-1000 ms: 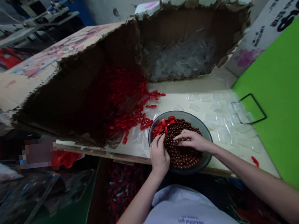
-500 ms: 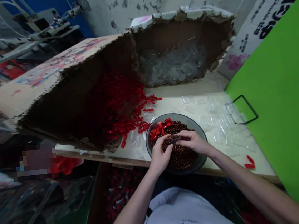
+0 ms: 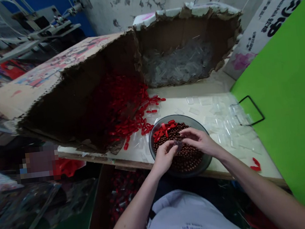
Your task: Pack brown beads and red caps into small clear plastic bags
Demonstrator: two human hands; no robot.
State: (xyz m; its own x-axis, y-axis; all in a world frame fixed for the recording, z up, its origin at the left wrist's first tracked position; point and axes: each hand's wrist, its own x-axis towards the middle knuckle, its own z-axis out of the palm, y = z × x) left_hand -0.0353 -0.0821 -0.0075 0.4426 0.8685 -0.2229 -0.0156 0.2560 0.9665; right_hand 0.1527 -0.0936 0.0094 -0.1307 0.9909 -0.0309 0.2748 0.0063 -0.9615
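My left hand [image 3: 165, 156] pinches a small clear plastic container [image 3: 178, 145] between thumb and fingers, above a grey bowl [image 3: 204, 132]. Just to the container's right is my right hand [image 3: 199, 142], its thumb and fingers apart and the tips close to the container's rim. Whether they touch it is too small to tell. Dark brown beads [image 3: 186, 160] fill most of the bowl. Several red plastic caps [image 3: 165, 128] lie on the beads at the bowl's far left side.
An open cardboard box [image 3: 46, 104] spills red caps [image 3: 127, 121] onto the table at left. Behind stands another torn box [image 3: 214, 30] with clear pieces. More clear pieces [image 3: 227, 120] and two red caps [image 3: 255, 165] lie at right, beside a green panel [image 3: 295, 113].
My right hand has drawn slightly right, and its fingers have parted from the container. My left hand still holds the container, which has tilted and sits slightly lower.
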